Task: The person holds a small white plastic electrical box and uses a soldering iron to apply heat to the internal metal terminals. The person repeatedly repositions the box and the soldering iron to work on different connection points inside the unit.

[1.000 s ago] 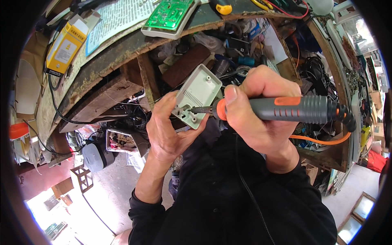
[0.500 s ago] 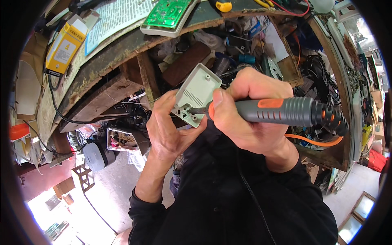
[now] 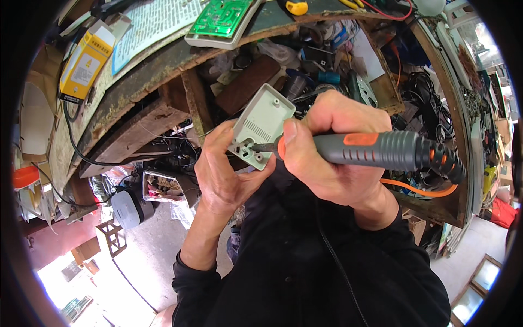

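Far left: yellow carton (image 3: 81, 68) stands on the desk (image 3: 131, 90) beside a printed sheet (image 3: 158, 30). Next, green circuit board (image 3: 220, 17) lies in a pale casing part at the desk edge, probably parked there to free both hands.

Left hand (image 3: 222, 158) pinches the off-white plastic housing half (image 3: 265, 114) by its near end, fingers on the left edge, thumb on the right. Housing is held off the desk, in front of the torso, open face up; the grip likely steadies it and leaves the interior reachable. Wrist bent, forearm rising from below.

Right hand (image 3: 340, 150) wraps the grey-orange soldering iron (image 3: 381, 148), thumb forward, handle near level. Tip points left into the housing's near end; contact unclear. Orange cord (image 3: 422, 188) trails right, away from the work.
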Motion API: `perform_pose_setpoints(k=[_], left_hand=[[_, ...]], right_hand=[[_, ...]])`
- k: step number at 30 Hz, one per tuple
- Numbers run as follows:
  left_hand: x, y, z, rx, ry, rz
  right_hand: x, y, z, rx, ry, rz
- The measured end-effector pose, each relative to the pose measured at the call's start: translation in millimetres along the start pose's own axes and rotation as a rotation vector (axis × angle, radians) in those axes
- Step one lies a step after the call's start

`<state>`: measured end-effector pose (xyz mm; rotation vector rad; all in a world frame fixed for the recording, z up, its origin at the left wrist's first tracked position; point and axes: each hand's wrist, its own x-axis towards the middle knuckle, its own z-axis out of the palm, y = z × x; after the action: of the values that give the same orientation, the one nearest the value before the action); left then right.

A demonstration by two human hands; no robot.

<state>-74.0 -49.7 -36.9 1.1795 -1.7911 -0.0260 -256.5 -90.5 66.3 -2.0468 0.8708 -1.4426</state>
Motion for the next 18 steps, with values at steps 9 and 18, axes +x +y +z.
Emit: perform_pose_setpoints(k=[9,18], left_hand=[[-1.3,2.0,-2.0,-0.080,0.016,-0.108],[-4.1,-1.0,-2.1,-0.089,0.014,-0.096]], right_hand=[[-0.3,-5.6,-3.2,0.039,0.033,0.055],[1.3,-4.8,-1.6,0.031,0.029,0.002]])
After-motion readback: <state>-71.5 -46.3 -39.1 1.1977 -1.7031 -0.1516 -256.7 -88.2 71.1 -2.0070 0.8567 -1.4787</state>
